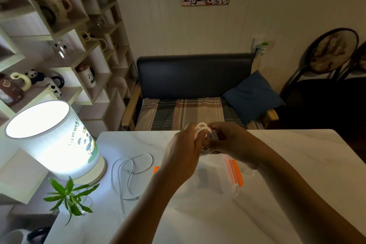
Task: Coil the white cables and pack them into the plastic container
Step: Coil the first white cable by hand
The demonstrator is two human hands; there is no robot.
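Observation:
Above the far part of the white table, my left hand (183,151) and my right hand (227,141) meet around a coiled white cable (201,128). Its loops stick up between my fingers, and both hands grip it. Right below my hands sits the clear plastic container (221,182) with orange clips on its sides. A second white cable (130,174) lies loose and uncoiled on the table to the left of the container. Most of the held coil is hidden by my fingers.
A lit round lamp (53,138) stands at the table's left corner, with a small green plant (69,198) in front of it. Beyond the table's far edge (277,130) is a dark sofa (194,85) with a blue cushion. Shelves of mugs line the left wall.

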